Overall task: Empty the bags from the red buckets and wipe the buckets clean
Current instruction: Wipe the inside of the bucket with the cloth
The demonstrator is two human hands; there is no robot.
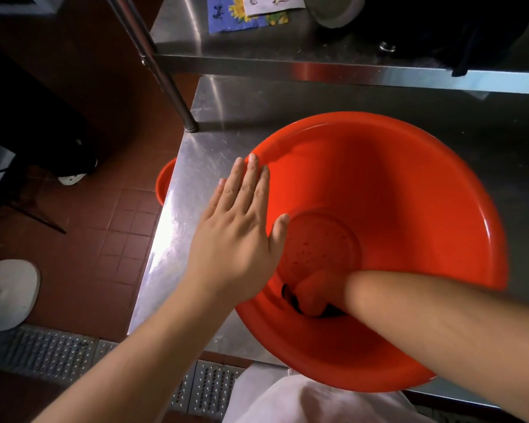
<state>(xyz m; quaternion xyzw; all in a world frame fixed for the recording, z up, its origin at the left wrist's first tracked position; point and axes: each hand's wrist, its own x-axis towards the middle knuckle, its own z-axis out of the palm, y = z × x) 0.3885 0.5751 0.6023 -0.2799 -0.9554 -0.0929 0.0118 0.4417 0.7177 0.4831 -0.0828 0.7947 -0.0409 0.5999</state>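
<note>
1. A wide red bucket (pixel 394 190) sits on a steel counter (pixel 196 154), its near rim overhanging the counter's front edge toward the person.
2. The left hand (pixel 242 227) lies flat with fingers straight on the bucket's left rim, fingertips pointing away and the thumb reaching over the inner wall.
3. The right hand (pixel 315 294) is down inside the bucket, against the near inner wall beside the round base; it is blurred, and a dark cloth (pixel 290 300) shows at its edge, but whether the fingers grip it cannot be told.
4. A second red bucket (pixel 165 184) peeks out below the counter's left edge, over the tiled floor (pixel 104 227).
5. A steel shelf (pixel 287 50) above the counter carries a printed napkin (pixel 226 13).
</note>
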